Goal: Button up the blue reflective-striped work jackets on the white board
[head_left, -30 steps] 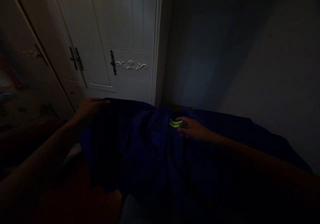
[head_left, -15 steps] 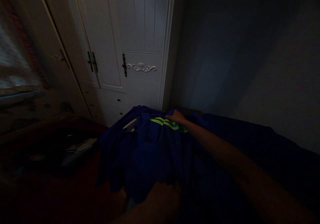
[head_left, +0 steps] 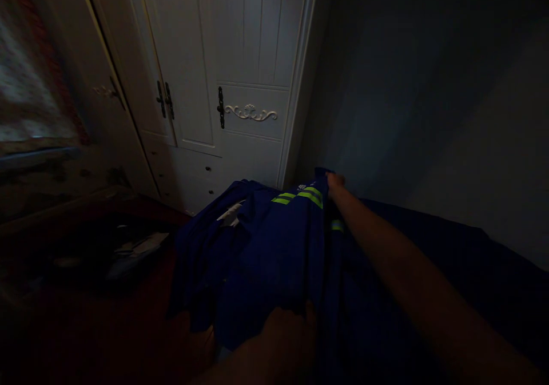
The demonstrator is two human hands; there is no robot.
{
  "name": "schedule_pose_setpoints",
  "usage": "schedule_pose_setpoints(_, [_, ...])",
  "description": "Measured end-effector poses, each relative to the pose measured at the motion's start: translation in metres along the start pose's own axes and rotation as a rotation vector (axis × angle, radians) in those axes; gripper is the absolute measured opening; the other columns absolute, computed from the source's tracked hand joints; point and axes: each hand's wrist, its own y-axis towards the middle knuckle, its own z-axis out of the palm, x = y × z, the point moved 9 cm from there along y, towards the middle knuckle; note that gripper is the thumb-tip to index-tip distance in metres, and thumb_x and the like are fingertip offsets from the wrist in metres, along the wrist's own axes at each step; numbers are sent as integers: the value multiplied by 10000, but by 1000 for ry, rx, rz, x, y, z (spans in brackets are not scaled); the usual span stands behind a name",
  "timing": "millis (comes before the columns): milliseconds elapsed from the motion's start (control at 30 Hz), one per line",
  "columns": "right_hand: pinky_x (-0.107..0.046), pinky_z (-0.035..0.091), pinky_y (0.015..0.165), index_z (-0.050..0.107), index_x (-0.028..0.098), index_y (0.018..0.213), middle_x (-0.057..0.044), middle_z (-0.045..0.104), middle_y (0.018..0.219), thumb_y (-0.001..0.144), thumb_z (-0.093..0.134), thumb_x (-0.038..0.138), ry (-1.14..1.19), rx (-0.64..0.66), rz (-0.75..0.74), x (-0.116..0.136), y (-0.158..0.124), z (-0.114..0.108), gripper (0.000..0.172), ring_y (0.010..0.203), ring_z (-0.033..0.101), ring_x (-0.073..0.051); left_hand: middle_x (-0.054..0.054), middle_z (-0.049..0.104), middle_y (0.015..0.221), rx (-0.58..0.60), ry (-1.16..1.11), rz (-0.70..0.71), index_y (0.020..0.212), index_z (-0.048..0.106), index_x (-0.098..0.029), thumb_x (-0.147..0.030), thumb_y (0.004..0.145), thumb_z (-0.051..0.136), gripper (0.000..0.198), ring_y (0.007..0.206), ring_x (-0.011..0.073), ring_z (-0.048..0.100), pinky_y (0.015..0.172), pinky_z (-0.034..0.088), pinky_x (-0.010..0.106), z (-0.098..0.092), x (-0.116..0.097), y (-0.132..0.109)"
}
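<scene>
Pinching the blue garment (head_left: pixel 270 253) at its far edge, your right hand (head_left: pixel 335 182) is clamping its fingers on the cloth. Your left hand (head_left: pixel 288 330) is resting in shadow over the near part, and you cannot tell whether its fingers are gripping. Darkness is swallowing the garment's lower right, and the frame is cutting off both your forearms. Three yellow-green striped patches (head_left: pixel 310 196) are showing; three dark handles (head_left: pixel 221 107) are standing out on the white wardrobe (head_left: pixel 253 47). The garment is hiding whatever is bearing it. A grey wall (head_left: pixel 429 116) is rising at right; a dark heap (head_left: pixel 100 247) is lying at left.
</scene>
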Motion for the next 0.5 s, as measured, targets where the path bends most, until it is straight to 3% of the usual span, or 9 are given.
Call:
schedule_pose_setpoints(67, [-341,584,761,638,111,1090,-77,687,1019,942,614,277,-32,202,98,-19,-15,12,224,855,678,-166,248,713,1005,37,5,40,1265,637,-144,-193,818,509,467,872,380,715,552,522,405,-5,12,-10])
schedule_pose_setpoints(100, [-333,589,737,653,95,1045,-81,703,962,915,647,236,-45,303,133,-26,-25,18,192,815,687,-169,206,732,936,114,4,73,1095,720,-182,-245,835,521,334,819,362,719,520,502,376,-6,17,-17])
schedule_pose_setpoints(167, [-339,596,700,678,74,959,-106,723,874,873,688,210,-60,463,168,-34,-41,22,161,752,699,-192,146,741,862,140,-26,181,892,746,-220,-336,839,571,216,752,307,713,515,477,333,-27,23,-30])
schedule_pose_setpoints(267, [-361,599,662,680,75,921,-148,726,849,911,641,361,-60,516,141,-30,-45,5,289,694,702,-216,60,727,842,38,-359,319,980,706,-205,-373,889,543,251,715,184,683,568,476,251,-84,31,-31])
schedule_pose_setpoints(333, [-327,593,672,656,105,999,-141,723,891,967,538,428,-52,412,76,-22,-32,-19,345,697,697,-187,49,703,847,-154,-512,297,1022,673,-162,-405,933,475,326,701,149,656,599,479,234,-130,50,-12])
schedule_pose_setpoints(400, [-265,572,696,623,143,1082,-115,715,922,1008,455,399,-69,260,16,-19,-15,-48,315,733,689,-151,67,693,914,-459,-497,258,1004,664,-142,-411,925,485,333,776,161,645,672,489,254,-178,73,13])
schedule_pose_setpoints(500, [-257,543,688,644,124,1031,-116,698,849,977,520,333,-168,137,14,-34,2,-72,249,760,681,-176,101,693,987,-792,-432,103,1018,660,-130,-387,937,458,337,899,202,637,794,483,304,-226,111,61])
